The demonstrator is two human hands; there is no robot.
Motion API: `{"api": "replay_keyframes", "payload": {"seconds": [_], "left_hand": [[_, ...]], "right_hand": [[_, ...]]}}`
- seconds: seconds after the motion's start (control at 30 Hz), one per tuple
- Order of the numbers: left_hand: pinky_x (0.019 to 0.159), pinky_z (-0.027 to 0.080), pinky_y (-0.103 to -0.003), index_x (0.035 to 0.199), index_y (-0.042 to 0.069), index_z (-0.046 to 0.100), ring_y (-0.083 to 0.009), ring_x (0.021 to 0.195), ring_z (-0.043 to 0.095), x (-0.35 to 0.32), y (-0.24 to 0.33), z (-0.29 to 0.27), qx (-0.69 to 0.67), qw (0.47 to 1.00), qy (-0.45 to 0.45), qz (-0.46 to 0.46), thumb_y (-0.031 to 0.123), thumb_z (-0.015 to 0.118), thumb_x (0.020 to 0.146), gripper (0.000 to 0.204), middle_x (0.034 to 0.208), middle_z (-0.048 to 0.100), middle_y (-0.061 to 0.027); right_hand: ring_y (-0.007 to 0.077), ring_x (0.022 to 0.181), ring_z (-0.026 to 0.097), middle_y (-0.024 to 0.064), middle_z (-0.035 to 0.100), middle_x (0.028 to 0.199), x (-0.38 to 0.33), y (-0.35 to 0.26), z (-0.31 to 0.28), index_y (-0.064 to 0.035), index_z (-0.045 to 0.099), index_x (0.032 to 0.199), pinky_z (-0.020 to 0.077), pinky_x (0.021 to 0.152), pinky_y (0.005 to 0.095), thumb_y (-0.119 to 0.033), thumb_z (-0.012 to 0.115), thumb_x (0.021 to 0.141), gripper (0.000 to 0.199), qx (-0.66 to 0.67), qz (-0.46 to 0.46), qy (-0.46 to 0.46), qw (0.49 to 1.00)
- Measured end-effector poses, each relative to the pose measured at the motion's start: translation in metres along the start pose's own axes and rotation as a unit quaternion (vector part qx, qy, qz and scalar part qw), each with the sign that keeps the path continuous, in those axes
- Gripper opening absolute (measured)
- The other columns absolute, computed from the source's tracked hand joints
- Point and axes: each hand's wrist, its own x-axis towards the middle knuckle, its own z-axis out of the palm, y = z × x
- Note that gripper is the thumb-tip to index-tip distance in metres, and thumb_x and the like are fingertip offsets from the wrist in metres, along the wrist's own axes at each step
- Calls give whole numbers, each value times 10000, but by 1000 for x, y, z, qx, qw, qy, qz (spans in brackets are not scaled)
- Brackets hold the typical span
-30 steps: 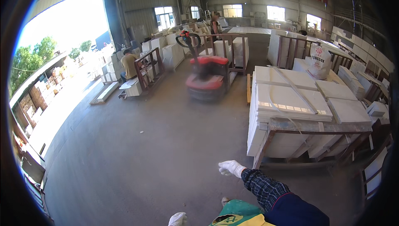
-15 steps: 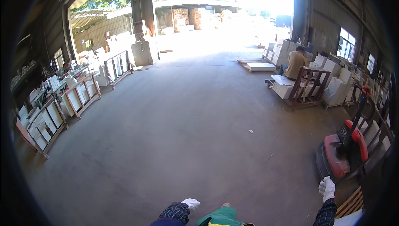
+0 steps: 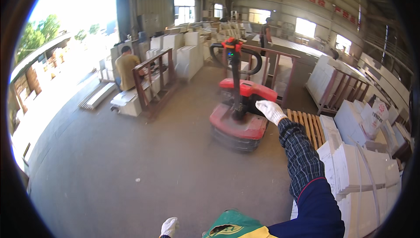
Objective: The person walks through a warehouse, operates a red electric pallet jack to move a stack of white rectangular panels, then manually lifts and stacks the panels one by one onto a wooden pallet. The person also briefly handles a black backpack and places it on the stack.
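My right hand, in a white knit glove, reaches forward from a dark plaid sleeve with its fingers loosely stretched. It holds nothing I can see and appears in front of the red electric pallet truck; contact cannot be made out. The truck's black looped handle stands upright above its red body. My left hand, also white-gloved, hangs low at the lower edge beside my green and yellow apron. Its fingers look loose, with nothing in them.
Strapped stacks of white slabs stand close on my right beside a wooden pallet. Brown metal racks flank the truck. One person sits among white blocks; another person stands farther back. A small white scrap lies on the floor.
My view has swung to the right, bringing the pallet truck to the middle. My right arm now stretches forward toward it. My left hand stays low.
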Motion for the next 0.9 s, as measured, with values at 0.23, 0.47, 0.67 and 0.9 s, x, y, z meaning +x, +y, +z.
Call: {"api": "replay_keyframes", "payload": {"seconds": [0.23,0.47,0.67,0.9], "left_hand": [[823,539,-340,1242,52,687,-188,941,662,61,-8,6,3,998,58,-38,282,645,992,342,1084,710,-71],[1075,462,-396,1341,55,625,-254,1244,585,52,-78,-1,299,950,40,-85,338,573,1023,429,1325,647,-135],[820,566,-412,1318,71,635,-243,959,692,69,-5,42,-34,981,129,-140,374,601,1011,433,1132,711,-114],[698,565,-350,1230,11,665,-207,830,687,110,94,52,-18,991,79,-110,294,637,969,386,1015,712,-106]], "right_hand": [[398,1056,667,201,718,1099,199,47,-50,-59,731,1140,513,921,497,-495,526,997,503,-145,19,238,960],[377,975,707,201,744,1048,359,61,-31,-22,730,1120,532,884,474,-656,385,1009,730,-136,123,98,978],[290,662,723,191,740,812,364,36,-43,6,712,945,580,606,421,-809,482,882,849,41,314,-203,927],[194,486,578,74,607,630,304,-8,-5,-60,614,736,461,452,317,-700,605,907,662,182,339,-288,877]]}}
